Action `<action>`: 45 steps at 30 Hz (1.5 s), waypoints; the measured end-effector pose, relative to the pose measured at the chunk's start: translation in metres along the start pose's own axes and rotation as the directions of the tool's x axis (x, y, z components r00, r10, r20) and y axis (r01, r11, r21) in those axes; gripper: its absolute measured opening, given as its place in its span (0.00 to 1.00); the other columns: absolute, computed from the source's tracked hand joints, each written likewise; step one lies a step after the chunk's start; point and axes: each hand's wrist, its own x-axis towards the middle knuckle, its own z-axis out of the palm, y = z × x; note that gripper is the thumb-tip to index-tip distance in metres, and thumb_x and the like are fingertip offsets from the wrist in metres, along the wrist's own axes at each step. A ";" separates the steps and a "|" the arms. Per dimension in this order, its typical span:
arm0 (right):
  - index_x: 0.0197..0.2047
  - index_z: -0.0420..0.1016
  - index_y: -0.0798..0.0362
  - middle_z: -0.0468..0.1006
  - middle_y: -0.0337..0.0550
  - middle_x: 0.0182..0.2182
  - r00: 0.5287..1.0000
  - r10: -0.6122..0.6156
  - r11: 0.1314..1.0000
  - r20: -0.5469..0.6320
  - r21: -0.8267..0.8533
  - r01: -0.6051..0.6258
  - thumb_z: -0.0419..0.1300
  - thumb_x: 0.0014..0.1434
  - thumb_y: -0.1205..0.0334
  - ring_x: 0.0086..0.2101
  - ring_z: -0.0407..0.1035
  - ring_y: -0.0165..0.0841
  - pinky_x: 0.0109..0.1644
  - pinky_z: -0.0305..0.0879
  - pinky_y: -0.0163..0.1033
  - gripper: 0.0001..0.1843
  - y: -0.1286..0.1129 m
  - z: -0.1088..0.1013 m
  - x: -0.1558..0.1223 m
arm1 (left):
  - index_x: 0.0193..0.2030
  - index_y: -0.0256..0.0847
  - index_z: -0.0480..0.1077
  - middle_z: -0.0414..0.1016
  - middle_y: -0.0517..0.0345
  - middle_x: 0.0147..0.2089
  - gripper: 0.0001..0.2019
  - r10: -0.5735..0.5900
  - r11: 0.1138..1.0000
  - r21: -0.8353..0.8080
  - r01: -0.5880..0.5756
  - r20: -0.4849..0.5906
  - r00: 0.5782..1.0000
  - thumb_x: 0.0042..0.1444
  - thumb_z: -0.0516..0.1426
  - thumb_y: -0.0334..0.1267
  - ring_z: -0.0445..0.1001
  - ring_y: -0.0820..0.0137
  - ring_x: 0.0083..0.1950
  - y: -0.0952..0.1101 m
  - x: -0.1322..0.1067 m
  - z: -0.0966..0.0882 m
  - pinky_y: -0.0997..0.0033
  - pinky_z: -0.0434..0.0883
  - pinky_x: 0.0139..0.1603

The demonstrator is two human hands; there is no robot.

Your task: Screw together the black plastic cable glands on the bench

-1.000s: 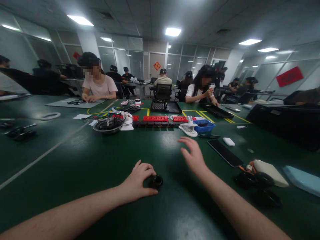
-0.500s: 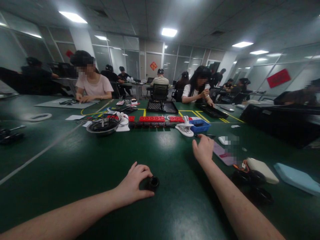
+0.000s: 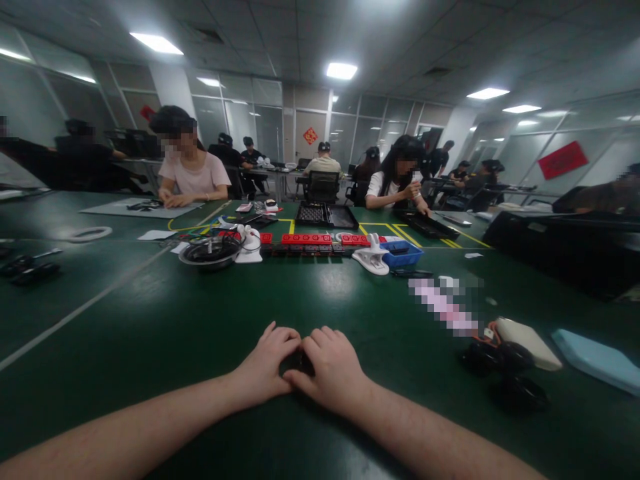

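Note:
Close in front of me on the green table (image 3: 210, 320), both hands meet around a small black cylindrical part (image 3: 296, 363). My left hand (image 3: 270, 360) is closed round its left side, thumb below and fingers above. My right hand (image 3: 333, 367) is curled over its right side, with the thumb reaching toward the left thumb. The fingers cover most of the part, so its open end is hidden. Off to the right lie several black round pieces (image 3: 515, 390), apart from both hands.
Farther back stand a red-topped strip (image 3: 306, 239), a white clip (image 3: 371, 257), a blue bin (image 3: 403, 255) and a dish with coiled black cable (image 3: 210, 252). To the right lie a cream case (image 3: 527, 341) and a light blue case (image 3: 597, 360). Two people sit across the table.
My right hand has come from beside the phone-like flat object at the right to the black part and closed on it. My left hand has kept its hold. The view has shifted slightly.

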 end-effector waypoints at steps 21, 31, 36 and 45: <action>0.42 0.68 0.50 0.74 0.38 0.41 0.950 -0.302 0.881 0.072 0.401 0.250 0.49 0.43 0.73 0.50 0.57 0.32 0.62 0.26 0.49 0.22 0.010 -0.017 -0.009 | 0.46 0.46 0.64 0.64 0.57 0.45 0.20 0.022 1.000 -0.008 -0.021 0.009 1.000 0.47 0.58 0.49 0.62 0.62 0.50 -0.005 0.002 0.003 0.44 0.41 0.59; 0.39 0.71 0.49 0.76 0.36 0.31 0.947 -0.308 0.830 -0.086 0.462 0.312 0.47 0.41 0.71 0.49 0.59 0.34 0.60 0.21 0.53 0.21 0.007 -0.020 -0.015 | 0.47 0.45 0.64 0.63 0.56 0.45 0.19 0.020 1.000 -0.022 -0.020 0.007 1.000 0.48 0.57 0.45 0.62 0.63 0.50 -0.004 0.001 0.001 0.45 0.41 0.60; 0.38 0.66 0.52 0.72 0.41 0.33 0.990 -0.039 0.928 -0.132 0.363 0.085 0.51 0.51 0.64 0.39 0.62 0.34 0.55 0.48 0.50 0.10 0.003 -0.023 -0.012 | 0.42 0.44 0.66 0.64 0.57 0.45 0.15 0.006 1.000 -0.027 -0.006 0.004 1.000 0.48 0.57 0.46 0.62 0.63 0.50 0.002 0.000 -0.003 0.44 0.41 0.60; 0.35 0.65 0.53 0.69 0.42 0.31 0.995 0.099 0.992 0.017 0.079 -0.100 0.58 0.48 0.44 0.32 0.61 0.36 0.35 0.56 0.42 0.21 -0.003 -0.013 -0.009 | 0.42 0.43 0.66 0.65 0.56 0.45 0.15 -0.009 1.000 -0.019 0.009 0.016 1.000 0.46 0.58 0.43 0.62 0.62 0.50 0.005 0.000 -0.004 0.45 0.40 0.61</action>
